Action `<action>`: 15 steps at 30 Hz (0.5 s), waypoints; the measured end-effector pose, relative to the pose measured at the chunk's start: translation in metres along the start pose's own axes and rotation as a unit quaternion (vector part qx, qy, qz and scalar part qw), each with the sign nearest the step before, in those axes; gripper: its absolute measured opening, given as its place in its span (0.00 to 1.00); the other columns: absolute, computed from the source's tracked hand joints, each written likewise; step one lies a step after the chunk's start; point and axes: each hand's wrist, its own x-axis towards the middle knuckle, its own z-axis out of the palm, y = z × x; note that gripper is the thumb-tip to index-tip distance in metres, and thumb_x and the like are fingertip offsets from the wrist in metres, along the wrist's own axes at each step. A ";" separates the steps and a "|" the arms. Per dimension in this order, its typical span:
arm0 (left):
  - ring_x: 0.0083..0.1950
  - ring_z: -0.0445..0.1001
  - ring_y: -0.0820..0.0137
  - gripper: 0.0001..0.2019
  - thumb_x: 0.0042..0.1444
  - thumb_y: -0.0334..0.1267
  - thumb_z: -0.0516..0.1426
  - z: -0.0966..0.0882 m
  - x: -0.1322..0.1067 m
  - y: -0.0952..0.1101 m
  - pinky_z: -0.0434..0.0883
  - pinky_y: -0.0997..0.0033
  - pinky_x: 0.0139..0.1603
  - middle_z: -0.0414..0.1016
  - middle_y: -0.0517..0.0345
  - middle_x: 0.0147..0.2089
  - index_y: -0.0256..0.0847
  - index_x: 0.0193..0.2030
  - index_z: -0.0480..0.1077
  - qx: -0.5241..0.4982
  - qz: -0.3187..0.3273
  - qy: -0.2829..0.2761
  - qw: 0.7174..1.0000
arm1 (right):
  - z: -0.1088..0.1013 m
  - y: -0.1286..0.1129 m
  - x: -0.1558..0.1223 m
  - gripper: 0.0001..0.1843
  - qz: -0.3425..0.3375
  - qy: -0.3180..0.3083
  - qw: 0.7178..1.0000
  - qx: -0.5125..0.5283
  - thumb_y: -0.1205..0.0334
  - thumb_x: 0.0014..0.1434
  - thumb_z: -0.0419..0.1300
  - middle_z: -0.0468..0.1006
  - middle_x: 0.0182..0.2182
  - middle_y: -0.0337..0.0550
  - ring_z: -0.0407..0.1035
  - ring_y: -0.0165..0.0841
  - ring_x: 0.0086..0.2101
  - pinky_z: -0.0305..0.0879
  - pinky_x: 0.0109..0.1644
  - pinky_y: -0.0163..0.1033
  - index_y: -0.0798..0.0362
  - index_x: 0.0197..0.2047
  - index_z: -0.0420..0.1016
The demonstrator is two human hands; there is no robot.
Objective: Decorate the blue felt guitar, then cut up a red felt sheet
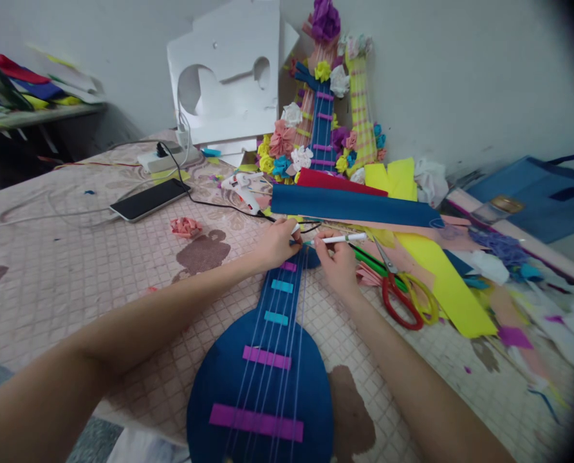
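Blue guitar: the flat paper guitar (272, 392) lies face up right in front of you, its round body nearest and its neck pointing away, strung lengthwise and crossed by magenta strips (257, 422) and, on the neck, turquoise strips (282, 287).
Right grip: your right hand (338, 263) has thumb and fingers clamped on a white pen (342, 239), held almost level just above the far end of the neck.
Left grip: your left hand (280, 244) is pinched, thumb and fingers together beside the pen's teal end (you hide the spot yourself, so I cannot tell what they close on).
Scissors side: to your right lie scissors (391, 273) with their blades pointing away, and beyond them a long yellow sheet (444, 283).
Phone side: on your left, a crumpled pink paper (186, 227) lies on the patterned tablecloth (113, 270), with a dark-screened phone (150, 200) just behind it.
Beyond your hands: a white glue gun (241, 191) lies left of a wide blue strip (354, 206), which has a red strip (340, 181) behind it.
Wall side: a cut-out white board (233, 103) leans beside another blue guitar (322, 125), which stands upright among paper flowers (282, 138).
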 end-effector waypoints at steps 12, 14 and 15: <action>0.41 0.70 0.65 0.11 0.44 0.24 0.56 0.001 0.000 -0.001 0.68 0.65 0.42 0.74 0.59 0.32 0.42 0.28 0.57 0.010 0.004 0.002 1.000 | 0.000 0.000 0.000 0.07 -0.003 0.000 1.000 0.002 0.57 0.60 0.53 0.74 0.28 0.38 0.68 0.32 0.28 0.60 0.33 0.37 0.50 0.34 0.68; 0.41 0.70 0.65 0.11 0.45 0.24 0.56 0.001 0.000 -0.001 0.68 0.66 0.42 0.74 0.59 0.31 0.42 0.28 0.57 0.011 0.005 0.000 1.000 | 0.000 0.000 0.000 0.07 0.001 -0.004 1.000 0.004 0.57 0.60 0.53 0.74 0.27 0.38 0.67 0.31 0.27 0.60 0.32 0.36 0.50 0.34 0.68; 0.41 0.70 0.65 0.11 0.44 0.24 0.56 0.001 0.000 -0.001 0.68 0.66 0.42 0.74 0.59 0.31 0.42 0.28 0.57 0.011 0.005 -0.001 1.000 | 0.000 0.000 0.000 0.07 0.004 -0.001 1.000 0.002 0.57 0.60 0.53 0.73 0.27 0.38 0.67 0.31 0.27 0.59 0.32 0.36 0.50 0.34 0.68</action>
